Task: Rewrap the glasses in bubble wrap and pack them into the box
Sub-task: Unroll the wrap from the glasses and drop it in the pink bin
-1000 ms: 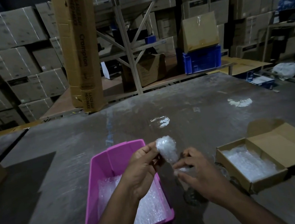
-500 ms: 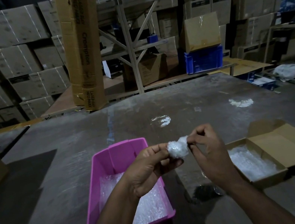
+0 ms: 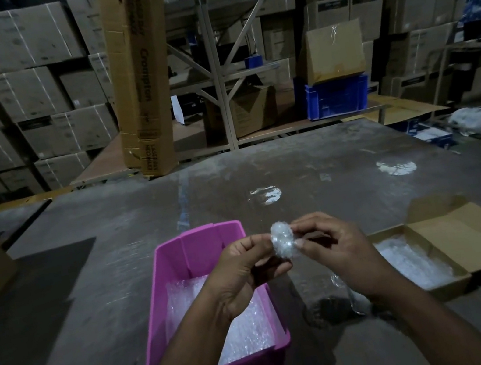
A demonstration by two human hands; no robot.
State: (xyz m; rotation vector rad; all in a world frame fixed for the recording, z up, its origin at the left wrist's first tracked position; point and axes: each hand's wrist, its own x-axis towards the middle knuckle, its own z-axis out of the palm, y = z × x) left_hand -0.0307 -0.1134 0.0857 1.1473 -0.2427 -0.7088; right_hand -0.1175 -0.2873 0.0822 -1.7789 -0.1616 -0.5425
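Bundle: we see a bubble-wrapped bundle (image 3: 282,241) in the air, long axis roughly upright.
Hands: our left hand (image 3: 242,273) and right hand (image 3: 340,253) pinch it from either side.
Box: the cardboard box (image 3: 461,275) lies open to our right, nearer the right hand.
Bin: the pink bin (image 3: 170,304) sits left on the tabletop (image 3: 93,304).

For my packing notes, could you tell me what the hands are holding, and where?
Both pinch one bubble-wrapped bundle: left hand at its left side, right hand at its right.

Both forearms reach forward, wrists raised; the left hand (image 3: 242,273) and right hand (image 3: 337,248) face each other, fingers curled, fingertips pinching together between them
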